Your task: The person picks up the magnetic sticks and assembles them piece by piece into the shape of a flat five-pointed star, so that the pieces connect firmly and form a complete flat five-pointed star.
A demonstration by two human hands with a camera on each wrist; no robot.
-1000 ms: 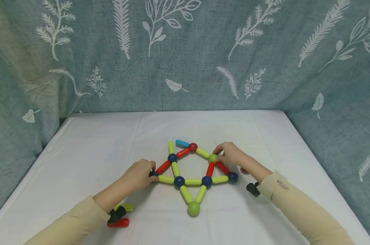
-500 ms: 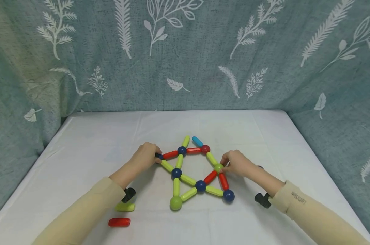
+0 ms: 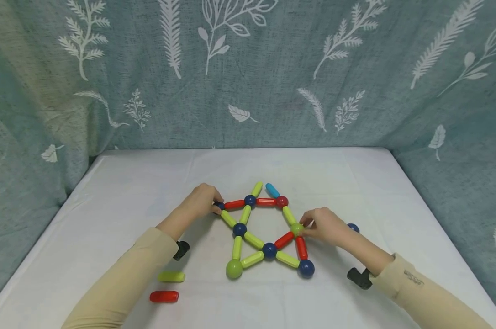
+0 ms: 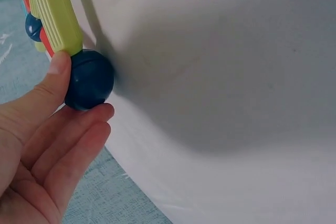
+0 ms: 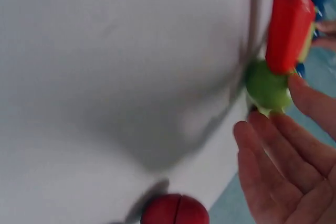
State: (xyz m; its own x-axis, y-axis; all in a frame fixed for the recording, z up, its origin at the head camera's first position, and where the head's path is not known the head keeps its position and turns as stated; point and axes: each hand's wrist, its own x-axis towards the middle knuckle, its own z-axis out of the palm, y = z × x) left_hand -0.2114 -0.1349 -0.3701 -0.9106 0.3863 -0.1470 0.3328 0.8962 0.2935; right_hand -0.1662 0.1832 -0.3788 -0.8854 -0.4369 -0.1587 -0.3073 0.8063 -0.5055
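A flat star-like frame of magnetic rods and balls lies on the white table. My left hand (image 3: 203, 201) pinches the dark blue ball (image 4: 89, 80) at its far left corner, thumb on one side and fingertips on the other. At the right, my right hand (image 3: 324, 224) has thumb and fingertips around a green ball (image 3: 297, 229) where two red rods and a yellow-green rod meet. Another green ball (image 3: 234, 268) forms the near corner, beside a blue ball (image 3: 306, 268) at near right. A blue rod (image 3: 272, 190) and a yellow-green rod (image 3: 257, 188) stick out at the back.
A loose yellow-green rod (image 3: 171, 277) and a red rod (image 3: 164, 297) lie by the left forearm. Past the right wrist sits a blue ball (image 3: 353, 227); a red ball (image 5: 175, 209) shows in the right wrist view. A patterned green-blue cloth (image 3: 248, 91) hangs behind the table.
The whole frame has turned clockwise as seen from above. My left hand has moved away and to the right, my right hand nearer and to the right, each keeping its ball.
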